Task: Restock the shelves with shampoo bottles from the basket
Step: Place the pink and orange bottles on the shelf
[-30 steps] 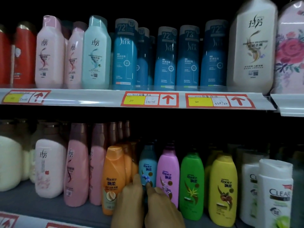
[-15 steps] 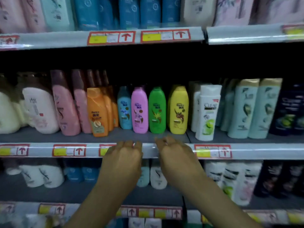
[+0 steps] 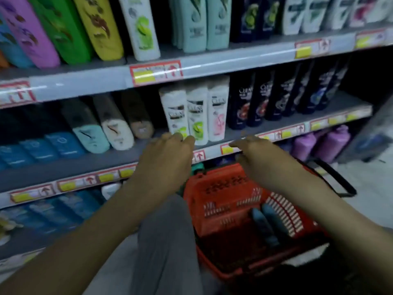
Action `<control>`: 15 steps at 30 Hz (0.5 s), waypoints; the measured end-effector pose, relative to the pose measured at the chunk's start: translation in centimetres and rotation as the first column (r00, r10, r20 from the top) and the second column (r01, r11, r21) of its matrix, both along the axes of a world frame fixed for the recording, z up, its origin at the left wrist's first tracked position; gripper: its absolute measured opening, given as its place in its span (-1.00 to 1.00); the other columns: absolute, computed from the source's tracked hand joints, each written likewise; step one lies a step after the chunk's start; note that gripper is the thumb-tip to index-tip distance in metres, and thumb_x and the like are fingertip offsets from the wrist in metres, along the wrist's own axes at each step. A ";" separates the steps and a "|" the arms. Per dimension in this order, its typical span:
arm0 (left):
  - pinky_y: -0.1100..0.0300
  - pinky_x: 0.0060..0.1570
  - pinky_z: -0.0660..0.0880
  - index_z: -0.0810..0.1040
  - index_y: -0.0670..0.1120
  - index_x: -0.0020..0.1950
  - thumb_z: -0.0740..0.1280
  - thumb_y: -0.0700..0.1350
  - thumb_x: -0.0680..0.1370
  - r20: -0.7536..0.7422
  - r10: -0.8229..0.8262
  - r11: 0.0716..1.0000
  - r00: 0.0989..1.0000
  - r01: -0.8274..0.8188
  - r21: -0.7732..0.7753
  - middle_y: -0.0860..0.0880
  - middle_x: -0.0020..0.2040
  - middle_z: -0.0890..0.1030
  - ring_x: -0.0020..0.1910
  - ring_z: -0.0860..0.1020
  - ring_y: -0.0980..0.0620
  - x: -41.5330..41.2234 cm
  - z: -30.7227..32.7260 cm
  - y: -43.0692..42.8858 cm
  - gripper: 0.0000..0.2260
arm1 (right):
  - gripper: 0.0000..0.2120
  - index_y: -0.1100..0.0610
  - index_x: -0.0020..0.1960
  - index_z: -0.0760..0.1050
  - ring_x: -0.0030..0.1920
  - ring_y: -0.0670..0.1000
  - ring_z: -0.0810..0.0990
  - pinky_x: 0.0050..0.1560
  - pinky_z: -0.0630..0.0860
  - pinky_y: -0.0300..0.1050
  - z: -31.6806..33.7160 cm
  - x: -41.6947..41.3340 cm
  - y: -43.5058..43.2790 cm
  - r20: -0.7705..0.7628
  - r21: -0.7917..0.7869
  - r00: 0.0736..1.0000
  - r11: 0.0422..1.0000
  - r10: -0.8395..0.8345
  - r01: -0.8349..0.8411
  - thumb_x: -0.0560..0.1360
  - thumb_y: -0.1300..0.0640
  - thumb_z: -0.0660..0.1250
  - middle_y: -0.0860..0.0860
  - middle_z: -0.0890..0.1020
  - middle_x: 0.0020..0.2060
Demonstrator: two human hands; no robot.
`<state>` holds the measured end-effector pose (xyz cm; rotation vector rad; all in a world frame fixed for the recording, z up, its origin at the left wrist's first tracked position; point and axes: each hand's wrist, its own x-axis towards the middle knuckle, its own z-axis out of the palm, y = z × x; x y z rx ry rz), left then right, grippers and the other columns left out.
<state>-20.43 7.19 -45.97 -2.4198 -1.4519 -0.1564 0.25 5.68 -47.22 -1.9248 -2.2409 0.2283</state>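
Observation:
A red plastic basket sits on the floor below me, with two blue shampoo bottles lying inside it. My left hand hovers above the basket's left rim, fingers loosely curled and holding nothing. My right hand hangs over the basket's far side, fingers relaxed, also holding nothing. Behind both hands runs a grey shelf with white Clear bottles and black bottles.
The upper shelf carries purple, green and yellow bottles and pale teal ones. Blue bottles fill the left of the middle shelf and the row beneath. Purple bottles stand low right. My grey trouser leg is beside the basket.
The view has dropped from the upper shelves down to the basket on the floor. Both hands left the shelf with the small coloured bottles and came down over the basket.

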 end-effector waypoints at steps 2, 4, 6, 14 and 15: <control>0.02 -0.21 0.43 0.44 -0.10 0.22 0.20 -0.07 0.59 0.031 -0.058 0.993 0.998 0.061 -0.098 -0.12 0.02 0.54 0.01 0.51 -0.18 2.9 -3.1 0.9 -0.77 | -0.67 0.12 0.31 0.47 0.21 0.20 0.52 0.19 0.47 0.07 -2.9 4.3 0.2 0.029 -0.044 0.997 0.996 -0.072 0.074 0.55 0.19 0.20 0.19 0.54 0.20; 0.02 -0.19 0.46 0.46 -0.09 0.16 0.21 -0.05 0.57 0.022 -0.115 0.976 0.993 0.117 -0.186 -0.13 0.02 0.56 0.02 0.55 -0.20 5.6 -6.4 2.1 -0.78 | -0.69 0.14 0.27 0.51 0.20 0.18 0.55 0.24 0.44 0.00 -6.1 7.9 0.8 0.050 -0.110 0.990 0.984 -0.135 0.140 0.54 0.20 0.23 0.20 0.59 0.19; 0.04 -0.15 0.46 0.49 -0.08 0.10 0.24 -0.01 0.54 0.049 -0.124 0.932 0.991 0.133 -0.336 -0.15 0.03 0.58 0.03 0.57 -0.21 8.5 -10.1 3.8 -0.79 | -0.68 0.14 0.29 0.51 0.25 0.17 0.53 0.29 0.39 -0.05 -9.4 10.9 1.5 0.038 -0.212 0.980 0.957 -0.194 0.197 0.56 0.19 0.21 0.19 0.57 0.24; 0.20 -0.33 0.42 0.58 -0.26 0.00 0.22 -0.23 0.54 0.090 0.369 0.251 0.925 -0.006 -0.968 -0.25 -0.07 0.63 -0.16 0.58 -0.14 17.1 -27.2 8.2 -0.83 | -0.74 0.31 0.20 0.52 0.26 0.19 0.53 -0.04 0.52 -0.14 -23.5 17.2 4.8 0.103 -0.771 0.933 0.566 -0.344 0.293 0.56 0.29 0.19 0.23 0.58 0.17; 0.23 -0.37 0.36 0.56 -0.19 -0.02 0.23 -0.23 0.55 0.069 0.421 0.191 0.904 -0.014 -0.981 -0.20 -0.14 0.60 -0.22 0.54 -0.09 17.5 -29.1 8.2 -0.87 | -0.70 0.34 0.27 0.48 0.24 0.21 0.55 -0.13 0.51 -0.17 -24.9 17.4 5.3 0.110 -0.799 0.901 0.502 -0.420 0.332 0.56 0.30 0.20 0.26 0.56 0.21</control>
